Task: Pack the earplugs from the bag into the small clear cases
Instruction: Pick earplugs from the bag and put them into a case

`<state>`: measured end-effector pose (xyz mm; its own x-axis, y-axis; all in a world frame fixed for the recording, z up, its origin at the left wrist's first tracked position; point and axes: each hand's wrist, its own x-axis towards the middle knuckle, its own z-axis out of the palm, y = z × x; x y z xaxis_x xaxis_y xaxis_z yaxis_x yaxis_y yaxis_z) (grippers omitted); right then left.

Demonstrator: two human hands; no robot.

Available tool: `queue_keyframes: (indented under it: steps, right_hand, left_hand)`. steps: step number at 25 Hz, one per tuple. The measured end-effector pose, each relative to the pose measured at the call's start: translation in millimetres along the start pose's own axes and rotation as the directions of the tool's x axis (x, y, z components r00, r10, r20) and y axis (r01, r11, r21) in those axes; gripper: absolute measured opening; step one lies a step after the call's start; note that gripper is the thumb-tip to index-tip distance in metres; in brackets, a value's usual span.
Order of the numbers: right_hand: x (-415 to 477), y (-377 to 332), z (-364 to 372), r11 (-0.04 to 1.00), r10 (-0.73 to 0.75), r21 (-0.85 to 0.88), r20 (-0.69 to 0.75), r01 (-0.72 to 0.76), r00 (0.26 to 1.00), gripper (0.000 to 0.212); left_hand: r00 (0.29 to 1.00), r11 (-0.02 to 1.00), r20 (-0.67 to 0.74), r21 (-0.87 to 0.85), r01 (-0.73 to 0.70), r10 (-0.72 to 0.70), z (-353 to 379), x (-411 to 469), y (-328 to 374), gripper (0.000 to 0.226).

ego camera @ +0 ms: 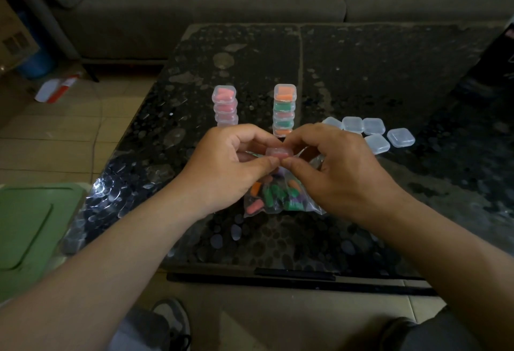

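My left hand [228, 167] and my right hand [336, 167] meet over the table and together pinch a small clear case [279, 152] with pink earplugs inside. Just below them lies a clear plastic bag [278, 196] holding several orange, green, pink and purple earplugs. Behind the hands stand two stacks of filled cases: a pink stack [224, 107] on the left and an orange and green stack [284, 109] on the right. Several empty clear cases [372, 133] lie flat to the right of the stacks.
The dark glass table [375, 72] has a pebble pattern under it. A grey sofa [211, 2] runs along the far side. A green lidded bin [30, 231] sits at the near left, and a white and red packet [57, 89] lies on the tiled floor.
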<state>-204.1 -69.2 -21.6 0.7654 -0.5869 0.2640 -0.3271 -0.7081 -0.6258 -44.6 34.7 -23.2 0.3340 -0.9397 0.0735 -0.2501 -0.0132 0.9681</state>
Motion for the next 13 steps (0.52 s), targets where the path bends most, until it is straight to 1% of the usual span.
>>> queue_keyframes:
  steps: [8, 13]
  right_hand:
    - [0.0, -1.6, -0.2, 1.0, -0.001, -0.014, 0.005, 0.001, 1.0, 0.009]
    - [0.2, -1.8, 0.1, 1.0, 0.005, -0.006, -0.003, -0.005, 1.0, 0.01]
  left_hand:
    - [1.0, 1.0, 0.0, 0.013, 0.009, -0.009, 0.5, 0.3, 0.3, 0.03]
    - [1.0, 0.999, -0.004, 0.039, -0.001, 0.002, 0.0, -0.3, -1.2, 0.024]
